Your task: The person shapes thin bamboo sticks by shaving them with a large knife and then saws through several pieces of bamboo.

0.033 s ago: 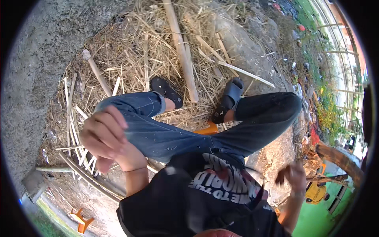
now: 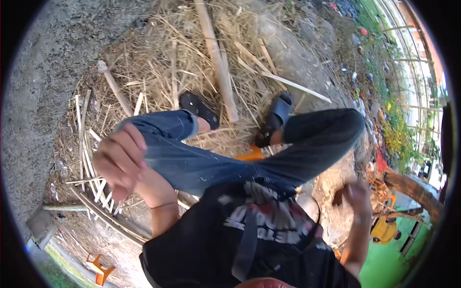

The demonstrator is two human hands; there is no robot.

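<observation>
My left hand (image 2: 120, 161) is raised in front of my bent left knee, fingers curled inward and the thumb low beside them. Nothing shows in it. On the other side, my right hand (image 2: 353, 194) is held up beside my body, smeared by motion, so its fingers are hard to read. Between them are my blue jeans (image 2: 211, 165) and black printed shirt (image 2: 197, 240). A dark strap (image 2: 247, 245) hangs blurred before the shirt. Below the left hand, pale split strips (image 2: 98, 189) lie on the ground.
A thick pole (image 2: 216, 62) lies between my sandalled feet over straw and shavings (image 2: 149, 62). A shorter stick (image 2: 114, 89) lies at left. Orange plastic shows under me (image 2: 249, 154); an orange stool (image 2: 100, 270) stands lower left. A log (image 2: 413, 189) and a yellow container (image 2: 384, 231) are at right.
The view has shifted slightly. My left hand sits a little further left, and my right hand has moved slightly. The dark strap now shows more plainly across my shirt.
</observation>
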